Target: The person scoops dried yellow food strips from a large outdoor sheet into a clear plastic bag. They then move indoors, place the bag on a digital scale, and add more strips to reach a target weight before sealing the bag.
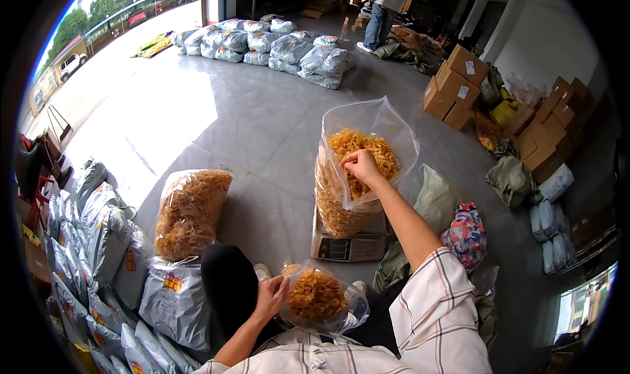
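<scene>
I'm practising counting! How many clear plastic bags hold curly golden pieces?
3: a tall open bag on the boxy metal scale, a plump bag to its left, a small bag in the left hand. The orangey bundle far right is unclear; others may be hidden.

Dried strips golden-orange; bag clear. Shirt white, dark check lines. Parcels silver-grey, labels red-yellow. Cartons brown. Bundle mottled pink, blue. Floor grey.

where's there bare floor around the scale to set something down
Bare floor lies between the left bag and scale, and beyond the open bag, toward the far parcels. Crowded: the left side, packed with grey parcels, and right of the scale, where sacks and a patterned bag lie.
</scene>
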Demonstrator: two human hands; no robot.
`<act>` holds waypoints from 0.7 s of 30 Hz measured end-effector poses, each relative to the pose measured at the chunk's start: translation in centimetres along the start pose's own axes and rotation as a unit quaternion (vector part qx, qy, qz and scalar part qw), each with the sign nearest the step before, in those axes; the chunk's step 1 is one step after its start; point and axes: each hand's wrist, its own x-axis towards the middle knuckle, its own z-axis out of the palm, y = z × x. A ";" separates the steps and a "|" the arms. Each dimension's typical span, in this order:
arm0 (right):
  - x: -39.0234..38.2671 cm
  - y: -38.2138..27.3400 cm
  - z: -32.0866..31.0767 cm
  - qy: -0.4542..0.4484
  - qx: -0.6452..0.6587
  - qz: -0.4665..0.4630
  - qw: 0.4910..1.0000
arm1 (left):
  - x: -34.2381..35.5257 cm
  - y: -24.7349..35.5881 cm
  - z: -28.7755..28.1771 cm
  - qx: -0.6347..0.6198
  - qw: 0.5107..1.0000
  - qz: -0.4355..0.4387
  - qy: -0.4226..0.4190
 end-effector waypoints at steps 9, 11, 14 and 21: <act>-1.0 -3.5 -6.0 0.087 -0.021 0.001 0.996 | 0.0 0.4 0.2 -0.029 1.000 0.001 -0.012; -1.2 -3.3 -6.3 0.089 -0.003 -0.001 0.996 | -0.1 0.7 0.1 -0.017 1.000 0.006 -0.014; -1.3 -3.0 -6.2 0.080 0.027 -0.030 0.996 | -0.3 0.6 0.0 -0.023 1.000 0.005 -0.009; -1.8 -3.3 -5.7 0.102 0.061 -0.008 0.993 | -0.3 0.4 -0.1 -0.020 1.000 0.011 -0.021</act>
